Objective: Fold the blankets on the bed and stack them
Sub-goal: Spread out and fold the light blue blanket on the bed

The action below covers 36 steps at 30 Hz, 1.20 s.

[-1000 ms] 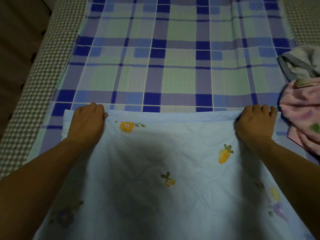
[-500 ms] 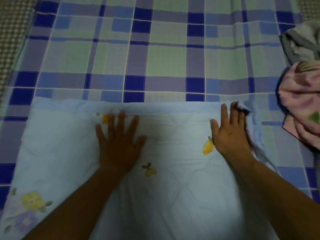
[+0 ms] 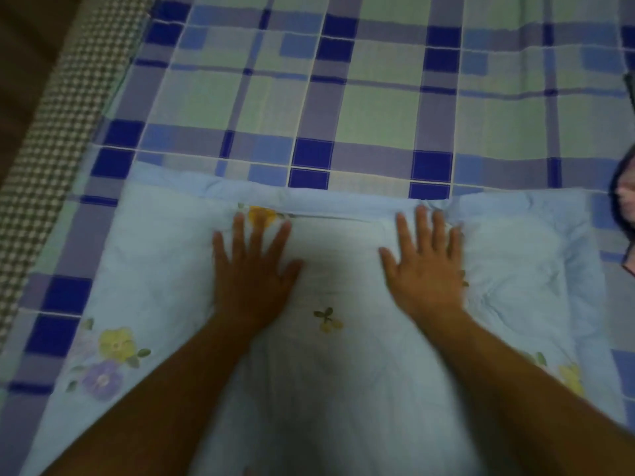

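Under both palms in the head view lies a pale blue quilted blanket (image 3: 165,269), soft and puffy, stitched in faint diamond lines, printed with small flowers and fruit; folded edge runs just beyond the fingertips. Below it, a flat plaid sheet (image 3: 378,108) in navy, lilac and pale green squares covers the bed. Beyond the left hand, further left, a brown-and-cream gingham strip (image 3: 58,139) runs along the bed edge. Left hand (image 3: 252,269) lies palm down on the blanket, fingers straight and spread, grasping nothing. Right hand (image 3: 424,266) lies the same way just beside it, flat, fingers splayed, pressing the fabric, released. Both forearms reach in from the bottom. Right of the right hand, at the frame edge, a bit of pink cloth (image 3: 627,201), blurred. Blanket corners are rumpled to the right of the right hand.
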Tool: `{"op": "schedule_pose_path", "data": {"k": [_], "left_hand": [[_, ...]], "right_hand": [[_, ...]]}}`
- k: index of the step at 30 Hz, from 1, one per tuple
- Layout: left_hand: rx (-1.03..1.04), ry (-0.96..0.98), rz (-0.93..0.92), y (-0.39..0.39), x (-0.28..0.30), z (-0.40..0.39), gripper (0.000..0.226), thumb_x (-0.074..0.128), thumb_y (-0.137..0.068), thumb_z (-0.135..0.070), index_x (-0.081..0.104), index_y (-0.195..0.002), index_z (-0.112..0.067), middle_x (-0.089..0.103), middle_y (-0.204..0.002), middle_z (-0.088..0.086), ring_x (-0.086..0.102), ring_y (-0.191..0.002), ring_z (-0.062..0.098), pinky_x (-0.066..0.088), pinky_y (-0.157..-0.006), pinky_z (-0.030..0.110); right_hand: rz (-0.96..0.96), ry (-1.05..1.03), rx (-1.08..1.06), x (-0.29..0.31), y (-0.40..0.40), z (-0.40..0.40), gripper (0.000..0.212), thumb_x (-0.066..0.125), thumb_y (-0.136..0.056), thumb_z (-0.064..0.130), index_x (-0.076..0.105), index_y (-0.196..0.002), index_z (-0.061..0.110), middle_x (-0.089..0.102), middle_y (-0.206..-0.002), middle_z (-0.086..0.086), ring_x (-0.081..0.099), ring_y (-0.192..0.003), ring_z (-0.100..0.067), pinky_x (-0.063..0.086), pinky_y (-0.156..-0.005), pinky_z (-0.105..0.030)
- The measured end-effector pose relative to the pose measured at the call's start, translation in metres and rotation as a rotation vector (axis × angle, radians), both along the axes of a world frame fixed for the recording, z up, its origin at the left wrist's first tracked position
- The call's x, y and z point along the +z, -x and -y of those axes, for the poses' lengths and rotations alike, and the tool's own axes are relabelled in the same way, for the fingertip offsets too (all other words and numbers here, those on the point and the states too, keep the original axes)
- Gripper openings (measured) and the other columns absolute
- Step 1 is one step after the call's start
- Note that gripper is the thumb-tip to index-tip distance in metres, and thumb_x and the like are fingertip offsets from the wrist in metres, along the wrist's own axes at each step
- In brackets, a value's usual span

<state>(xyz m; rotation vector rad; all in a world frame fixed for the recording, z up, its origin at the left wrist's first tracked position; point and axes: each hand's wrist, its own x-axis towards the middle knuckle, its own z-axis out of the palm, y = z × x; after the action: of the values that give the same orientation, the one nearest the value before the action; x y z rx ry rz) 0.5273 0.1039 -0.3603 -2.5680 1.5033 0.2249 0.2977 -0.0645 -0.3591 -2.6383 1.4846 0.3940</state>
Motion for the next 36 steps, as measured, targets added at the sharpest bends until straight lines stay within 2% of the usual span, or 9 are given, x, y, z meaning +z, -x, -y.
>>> {"op": "schedule_pose_path", "data": {"k": [6,10,13,18,21,23,28,33,36], "left_hand": [[0.211,0.001,0.077,-0.083,0.035,-0.082,0.069,0.010,-0.100,-0.063,0.002,-0.159,-0.029,-0.002,-0.166,0.014,-0.006,-0.153,0.035,0.004,-0.120,0.060],[0.012,0.193,0.018,0.044,0.081,-0.107,0.060,0.034,-0.101,-0.044,0.023,-0.158,-0.026,0.011,-0.165,0.018,0.005,-0.151,0.042,0.007,-0.119,0.063],[-0.102,0.130,-0.186,0.134,0.073,-0.147,0.058,0.044,-0.098,-0.038,0.033,-0.155,-0.029,0.017,-0.164,0.014,0.010,-0.152,0.039,0.010,-0.118,0.063],[-0.095,-0.087,-0.038,0.040,0.029,-0.216,0.067,0.027,-0.097,-0.059,0.024,-0.157,-0.029,0.008,-0.166,0.011,0.005,-0.153,0.037,0.008,-0.120,0.060],[0.061,-0.066,-0.027,0.000,0.047,-0.239,0.071,0.022,-0.096,-0.060,0.017,-0.159,-0.027,0.006,-0.166,0.015,0.000,-0.153,0.038,0.006,-0.120,0.060],[0.106,0.020,-0.022,0.027,0.063,-0.229,0.068,0.026,-0.098,-0.053,0.021,-0.158,-0.024,0.007,-0.165,0.019,0.001,-0.152,0.041,0.006,-0.118,0.064],[-0.246,0.114,-0.163,0.162,0.059,-0.197,0.061,0.040,-0.099,-0.051,0.032,-0.155,-0.029,0.017,-0.164,0.015,0.010,-0.151,0.041,0.013,-0.117,0.064],[0.031,-0.041,-0.037,0.062,0.034,-0.258,0.068,0.030,-0.099,-0.054,0.023,-0.158,-0.023,0.014,-0.164,0.019,0.010,-0.150,0.044,0.010,-0.119,0.062],[0.287,-0.065,-0.090,0.022,0.053,-0.283,0.069,0.018,-0.099,-0.061,0.009,-0.160,-0.029,0.002,-0.166,0.014,0.002,-0.152,0.040,0.004,-0.119,0.064]], "right_hand": [[0.044,0.084,-0.241,0.034,0.058,0.041,0.072,0.002,-0.099,0.059,0.001,-0.159,0.019,-0.008,-0.166,-0.013,-0.011,-0.152,-0.035,0.001,-0.121,-0.059],[0.267,0.142,-0.023,0.080,-0.004,-0.111,0.058,0.038,-0.103,0.035,0.027,-0.156,0.015,0.014,-0.164,-0.019,0.004,-0.152,-0.040,0.001,-0.121,-0.056],[0.234,0.008,0.039,0.066,-0.004,-0.220,0.054,0.043,-0.101,0.034,0.035,-0.154,0.022,0.023,-0.163,-0.012,0.010,-0.152,-0.036,0.008,-0.122,-0.055],[-0.086,0.050,-0.142,0.031,0.145,-0.171,0.065,0.023,-0.102,0.052,0.035,-0.153,0.014,0.023,-0.162,-0.017,0.020,-0.149,-0.039,0.022,-0.116,-0.057],[-0.033,0.101,-0.206,0.052,0.177,-0.146,0.067,0.019,-0.101,0.052,0.029,-0.155,0.014,0.021,-0.162,-0.018,0.015,-0.149,-0.040,0.013,-0.118,-0.059],[0.088,0.180,-0.219,0.064,0.146,-0.169,0.064,0.027,-0.101,0.047,0.029,-0.155,0.014,0.016,-0.163,-0.020,0.010,-0.151,-0.041,0.008,-0.120,-0.060],[0.199,0.073,0.016,0.056,0.114,-0.267,0.059,0.038,-0.101,0.047,0.034,-0.154,0.022,0.021,-0.163,-0.015,0.012,-0.151,-0.038,0.013,-0.120,-0.058],[-0.090,0.009,-0.217,0.036,0.258,-0.208,0.069,0.014,-0.101,0.057,0.014,-0.159,0.020,0.006,-0.166,-0.013,0.006,-0.152,-0.035,0.010,-0.121,-0.059],[-0.010,0.027,-0.522,0.047,0.256,-0.190,0.067,0.005,-0.100,0.058,-0.004,-0.159,0.027,-0.004,-0.167,-0.009,-0.006,-0.153,-0.033,0.003,-0.121,-0.059]]}}
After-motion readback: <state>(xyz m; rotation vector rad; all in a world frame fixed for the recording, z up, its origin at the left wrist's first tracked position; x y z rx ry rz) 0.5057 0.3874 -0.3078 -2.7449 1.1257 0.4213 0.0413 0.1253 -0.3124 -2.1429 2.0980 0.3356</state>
